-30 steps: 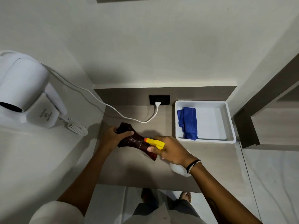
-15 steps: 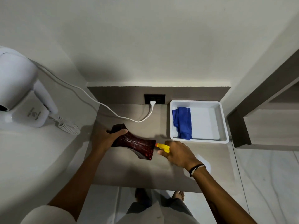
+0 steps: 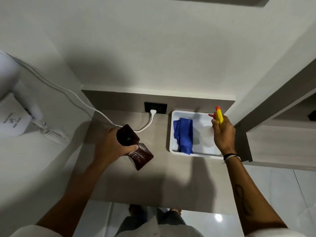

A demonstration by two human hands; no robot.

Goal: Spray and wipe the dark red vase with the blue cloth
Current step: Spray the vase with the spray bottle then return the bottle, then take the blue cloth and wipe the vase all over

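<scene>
My left hand (image 3: 112, 145) grips the dark red vase (image 3: 136, 151) around its narrow middle, above the left part of the beige counter (image 3: 162, 182). The vase is tilted, with its dark mouth toward me. My right hand (image 3: 222, 134) holds the spray bottle (image 3: 218, 117) over the right side of the white tray (image 3: 171, 134). The bottle has a yellow head, an orange nozzle and a pale clear body. The blue cloth (image 3: 183, 135) lies crumpled in the tray's left side.
A white hair dryer (image 3: 13, 106) hangs on the left wall, its cord (image 3: 77, 98) running to a black socket (image 3: 155, 107) at the back. A wooden cabinet (image 3: 273, 134) stands to the right of the tray. Tiled floor and my feet show below the counter's front edge.
My right hand has carried the spray bottle away from the vase to the right and over the tray. My left hand has turned the vase more upright.
</scene>
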